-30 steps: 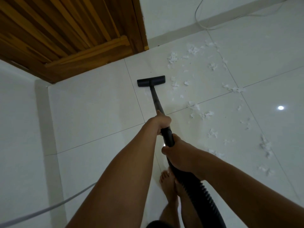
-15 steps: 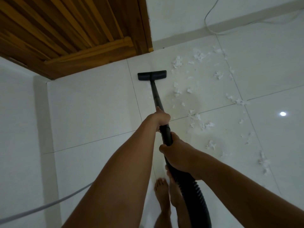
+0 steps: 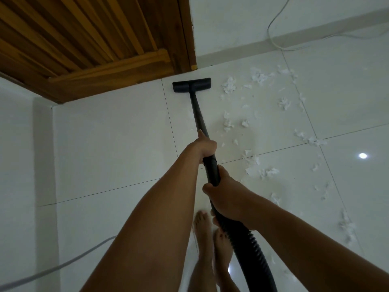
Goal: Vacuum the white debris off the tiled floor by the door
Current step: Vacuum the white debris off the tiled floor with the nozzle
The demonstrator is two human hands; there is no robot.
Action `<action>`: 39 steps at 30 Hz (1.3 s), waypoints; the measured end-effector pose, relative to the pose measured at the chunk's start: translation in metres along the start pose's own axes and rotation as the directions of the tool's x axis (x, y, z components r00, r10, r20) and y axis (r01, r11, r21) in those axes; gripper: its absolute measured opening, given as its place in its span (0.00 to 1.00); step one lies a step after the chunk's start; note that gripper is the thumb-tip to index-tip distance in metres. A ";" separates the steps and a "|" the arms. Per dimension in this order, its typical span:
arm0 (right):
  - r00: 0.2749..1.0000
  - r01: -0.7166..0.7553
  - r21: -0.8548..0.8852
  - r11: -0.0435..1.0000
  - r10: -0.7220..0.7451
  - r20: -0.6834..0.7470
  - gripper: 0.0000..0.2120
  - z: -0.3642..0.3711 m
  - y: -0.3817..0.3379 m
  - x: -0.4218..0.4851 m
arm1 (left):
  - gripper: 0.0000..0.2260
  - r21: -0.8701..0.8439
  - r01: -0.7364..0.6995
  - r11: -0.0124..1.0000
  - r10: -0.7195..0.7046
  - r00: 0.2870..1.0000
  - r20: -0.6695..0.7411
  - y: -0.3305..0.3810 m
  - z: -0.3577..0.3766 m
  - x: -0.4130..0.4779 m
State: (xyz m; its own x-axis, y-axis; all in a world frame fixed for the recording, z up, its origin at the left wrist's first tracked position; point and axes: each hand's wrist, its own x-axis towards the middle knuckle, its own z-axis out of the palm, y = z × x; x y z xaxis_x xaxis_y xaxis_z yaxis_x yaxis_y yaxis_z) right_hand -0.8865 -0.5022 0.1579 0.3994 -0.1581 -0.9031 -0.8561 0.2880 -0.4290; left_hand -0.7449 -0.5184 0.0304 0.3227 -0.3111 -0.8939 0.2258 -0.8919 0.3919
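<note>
The tiled floor (image 3: 117, 144) is big and shiny. My vacuum head (image 3: 191, 84) sits by the door (image 3: 84, 39). My left hand (image 3: 205, 147) and right hand (image 3: 228, 199) wrap fingers tight around the wand. The white debris (image 3: 229, 87) lies just right; I think I sweep there next.

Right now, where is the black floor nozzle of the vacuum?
In the head view, the floor nozzle lies flat on the tiled floor, upper middle, just below the wooden door corner, with the white debris scattered to its right.
</note>
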 end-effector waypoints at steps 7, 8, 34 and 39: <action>0.998 0.041 -0.058 0.998 -0.043 -0.046 0.32 0.017 0.015 0.040 | 0.37 0.030 -0.041 0.999 0.042 0.999 -0.012 -0.018 -0.007 0.034; 0.998 0.036 -0.064 0.997 -0.039 -0.042 0.33 0.021 0.018 0.043 | 0.38 0.041 -0.048 0.998 0.049 0.999 -0.018 -0.022 -0.006 0.036; 0.999 -0.036 -0.158 0.987 0.039 0.013 0.27 0.034 0.113 -0.089 | 0.37 -0.089 0.035 0.995 -0.032 0.999 0.037 -0.102 0.085 -0.083; 0.996 -0.080 -0.036 0.996 0.082 0.040 0.27 0.031 0.084 -0.064 | 0.37 -0.041 0.010 0.999 -0.009 1.000 0.024 -0.081 0.060 -0.057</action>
State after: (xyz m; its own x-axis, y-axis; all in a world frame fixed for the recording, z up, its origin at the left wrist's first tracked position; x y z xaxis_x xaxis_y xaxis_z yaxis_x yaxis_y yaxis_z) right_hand -0.9734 -0.4392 0.1788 0.3408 -0.0959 -0.9352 -0.8968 0.2652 -0.3541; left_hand -0.8371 -0.4482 0.0366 0.2988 -0.3104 -0.9024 0.2666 -0.8808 0.3913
